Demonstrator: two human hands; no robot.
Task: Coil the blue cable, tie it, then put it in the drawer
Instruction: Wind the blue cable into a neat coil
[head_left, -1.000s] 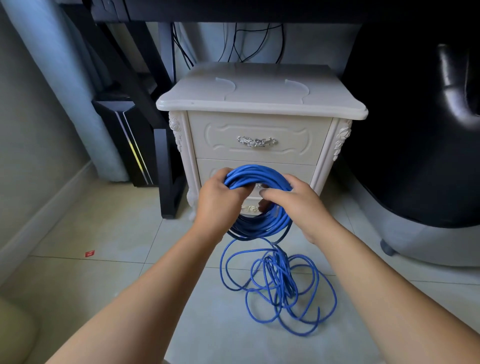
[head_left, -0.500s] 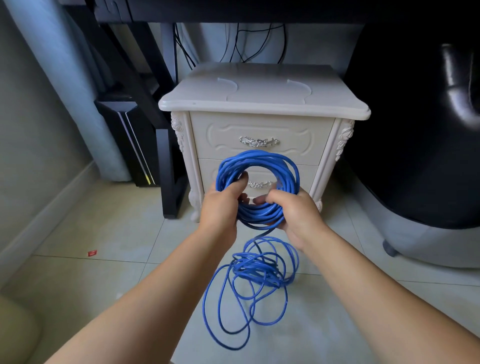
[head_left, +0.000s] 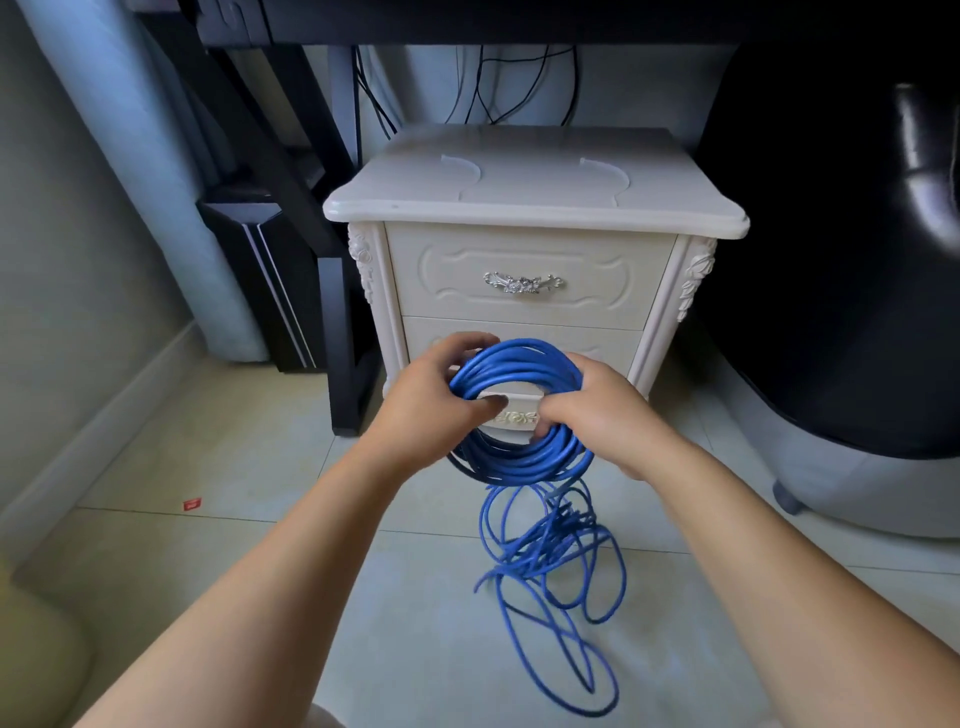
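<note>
Between the two hands, the blue cable (head_left: 519, 410) stands as a thick ring of many turns, held up in front of the lower part of a white nightstand (head_left: 530, 244). The left hand (head_left: 431, 410) has its grip closed over the ring's left side, thumb pushed through the middle, which seems meant to pin the finished turns together so they cannot spring apart. The right hand (head_left: 602, 410) has its grip wrapped round the ring's right and lower side, fingers curled under the bundle, probably to guide the next turn on. Below both grips, the uncoiled remainder hangs down and lies in a loose tangle on the floor (head_left: 208, 545), so coiling looks well along but unfinished, and tying has not begun.

Beyond the grips, both drawers of the nightstand are shut; the upper drawer (head_left: 524, 280) carries an ornate silver handle, and its top is bare. Pale tiles cover the floor, with a small red scrap (head_left: 192, 503) well out past the left grip. Farther off on that side stand black furniture legs, and a large dark rounded object fills the space past the right grip.
</note>
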